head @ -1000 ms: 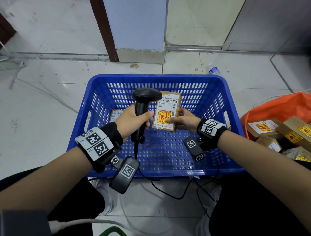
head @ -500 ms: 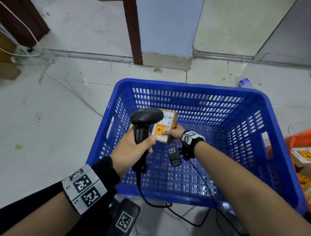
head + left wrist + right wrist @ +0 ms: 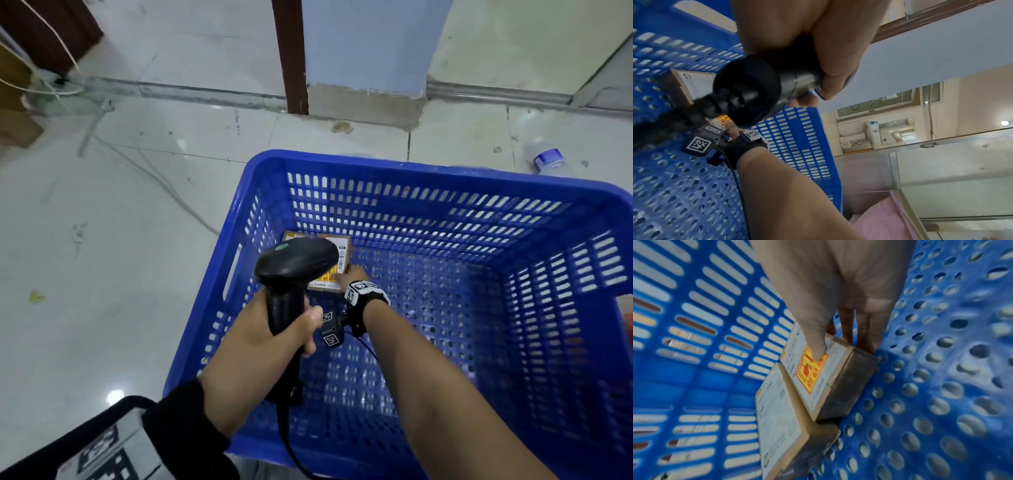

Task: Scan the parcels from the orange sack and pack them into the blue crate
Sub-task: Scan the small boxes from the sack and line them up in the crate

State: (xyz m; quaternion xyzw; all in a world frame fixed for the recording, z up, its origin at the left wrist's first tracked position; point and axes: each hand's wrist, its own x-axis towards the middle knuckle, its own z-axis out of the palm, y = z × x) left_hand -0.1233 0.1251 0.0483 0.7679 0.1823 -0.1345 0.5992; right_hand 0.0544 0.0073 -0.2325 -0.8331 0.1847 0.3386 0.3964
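place: back room of a small parcel depot or shop, indoors
floor: glossy pale tiled floor, scuffed, loose white cables trailing
handling gear: perforated blue plastic crate on the floor; black handheld barcode scanner; labelled brown cardboard parcels
surroundings: light blue pillar, glass-fronted metal counter

Crate: blue plastic, perforated, slight sheen. Parcels: matt brown cardboard, smooth paper labels. Scanner: black matt plastic. Floor: glossy pale tile
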